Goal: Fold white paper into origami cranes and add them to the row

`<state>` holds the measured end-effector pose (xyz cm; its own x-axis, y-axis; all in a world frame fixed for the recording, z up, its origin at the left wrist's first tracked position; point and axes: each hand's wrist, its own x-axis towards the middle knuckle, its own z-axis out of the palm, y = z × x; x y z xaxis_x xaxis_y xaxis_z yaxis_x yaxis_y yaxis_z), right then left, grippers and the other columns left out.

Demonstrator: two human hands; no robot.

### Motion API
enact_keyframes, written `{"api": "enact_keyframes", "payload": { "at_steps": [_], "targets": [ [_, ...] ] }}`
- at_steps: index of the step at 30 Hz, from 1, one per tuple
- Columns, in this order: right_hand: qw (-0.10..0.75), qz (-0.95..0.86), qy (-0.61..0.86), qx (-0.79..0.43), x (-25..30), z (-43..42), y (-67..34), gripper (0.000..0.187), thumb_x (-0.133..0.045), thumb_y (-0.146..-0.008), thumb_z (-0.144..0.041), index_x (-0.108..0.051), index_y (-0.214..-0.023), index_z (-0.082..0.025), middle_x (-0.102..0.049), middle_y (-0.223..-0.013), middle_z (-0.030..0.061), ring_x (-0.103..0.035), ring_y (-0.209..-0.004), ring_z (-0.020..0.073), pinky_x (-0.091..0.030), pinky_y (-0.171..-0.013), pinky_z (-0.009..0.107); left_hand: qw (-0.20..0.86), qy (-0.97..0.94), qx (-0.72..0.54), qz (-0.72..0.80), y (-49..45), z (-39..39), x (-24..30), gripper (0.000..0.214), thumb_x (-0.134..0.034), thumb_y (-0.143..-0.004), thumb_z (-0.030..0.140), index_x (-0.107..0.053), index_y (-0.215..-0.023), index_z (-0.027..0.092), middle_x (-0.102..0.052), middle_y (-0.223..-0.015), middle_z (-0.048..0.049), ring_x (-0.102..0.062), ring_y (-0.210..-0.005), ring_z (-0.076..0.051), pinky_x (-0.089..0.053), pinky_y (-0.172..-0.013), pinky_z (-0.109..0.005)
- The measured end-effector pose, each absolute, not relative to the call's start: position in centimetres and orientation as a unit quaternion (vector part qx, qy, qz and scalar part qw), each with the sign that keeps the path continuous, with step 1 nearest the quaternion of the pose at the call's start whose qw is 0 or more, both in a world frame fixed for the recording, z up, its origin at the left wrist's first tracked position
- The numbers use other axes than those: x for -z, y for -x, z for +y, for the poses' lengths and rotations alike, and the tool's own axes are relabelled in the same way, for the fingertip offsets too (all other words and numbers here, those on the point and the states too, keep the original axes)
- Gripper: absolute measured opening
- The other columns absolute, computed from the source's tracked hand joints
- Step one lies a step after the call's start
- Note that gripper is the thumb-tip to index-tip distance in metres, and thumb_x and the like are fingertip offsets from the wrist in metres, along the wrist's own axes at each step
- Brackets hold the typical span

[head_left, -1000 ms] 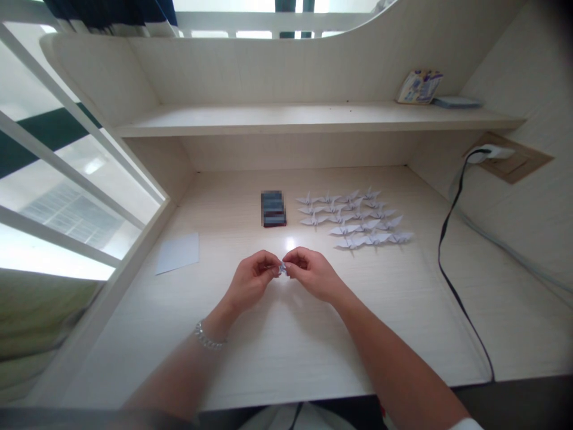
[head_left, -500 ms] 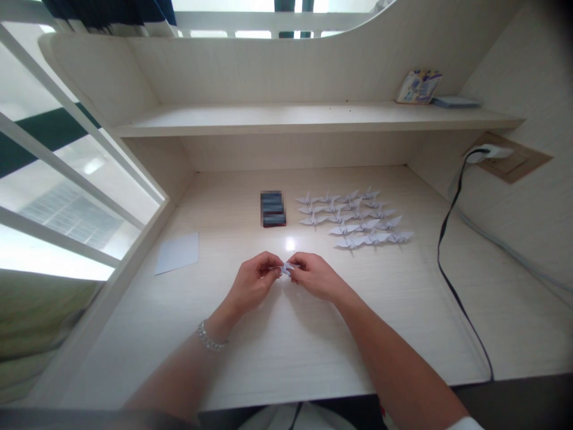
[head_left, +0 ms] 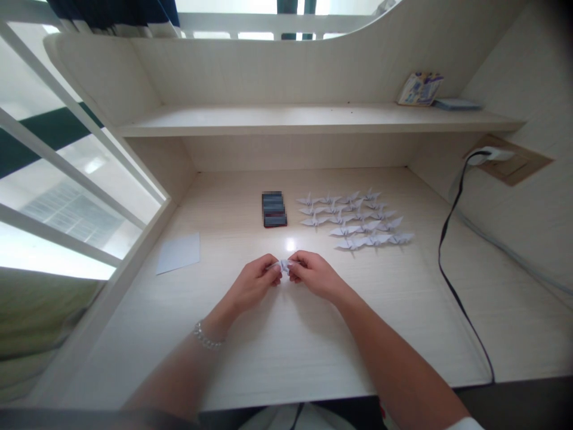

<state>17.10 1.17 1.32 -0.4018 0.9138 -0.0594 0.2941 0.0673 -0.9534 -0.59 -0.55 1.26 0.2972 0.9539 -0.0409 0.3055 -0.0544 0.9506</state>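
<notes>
Small folded paper crane (head_left: 283, 266) is up off the worktop (head_left: 268, 358), mid-way toward the front, pinched by the fingers (head_left: 271, 267) of both hands for a steady hold. Going across: pale paper sheet (head_left: 178, 253) by the left edge, left hand (head_left: 253, 283), right hand (head_left: 314, 276), blurred dark stack (head_left: 274, 209) toward the back, tidy rows of paper cranes (head_left: 353, 218) lined up so they're kept apart from the work, black cable (head_left: 441, 254) off to the right.

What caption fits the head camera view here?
The left hand and right hand pinch small folded paper near rows of origami cranes.
</notes>
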Motion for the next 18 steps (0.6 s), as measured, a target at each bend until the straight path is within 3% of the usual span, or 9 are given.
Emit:
{"api": "enact_keyframes", "payload": {
  "at_steps": [3,10,18],
  "targets": [
    [0.299,-0.594,0.432,-0.609,-1.1,1.4,-17.3,0.023,-0.052,-0.082,-0.037,-0.058,-0.078,-0.015,-0.062,-0.065,0.0021,-0.058,-0.059,0.0123,-0.047,-0.058,0.025,0.570,-0.589,-0.354,0.451,0.8,-0.4,-0.9,0.025,-0.050,-0.082,0.039,-0.055,-0.075,0.016,-0.060,-0.069,-0.0023,-0.057,-0.063,-0.014,-0.046,-0.060,-0.026],
    [0.235,-0.694,0.442,-0.516,-1.2,1.0,-18.1,0.024,-0.052,-0.081,-0.038,-0.060,-0.072,-0.017,-0.063,-0.065,0.0015,-0.057,-0.059,0.0132,-0.041,-0.053,0.023,0.473,-0.674,-0.299,0.483,0.8,-0.7,-1.3,0.021,-0.048,-0.084,0.034,-0.057,-0.075,0.017,-0.060,-0.066,-0.0002,-0.055,-0.064,-0.014,-0.042,-0.061,-0.025],
    [0.247,-0.637,0.393,-0.616,-1.1,1.2,-17.9,0.017,-0.053,-0.080,-0.029,-0.057,-0.069,-0.017,-0.058,-0.063,-0.0006,-0.054,-0.058,0.0112,-0.042,-0.057,0.023,0.481,-0.677,-0.280,0.482,0.5,-0.9,-1.5,0.031,-0.042,-0.087,0.042,-0.055,-0.073,0.017,-0.058,-0.065,0.0000,-0.054,-0.061,-0.013,-0.041,-0.059,-0.025]
  ]
}}
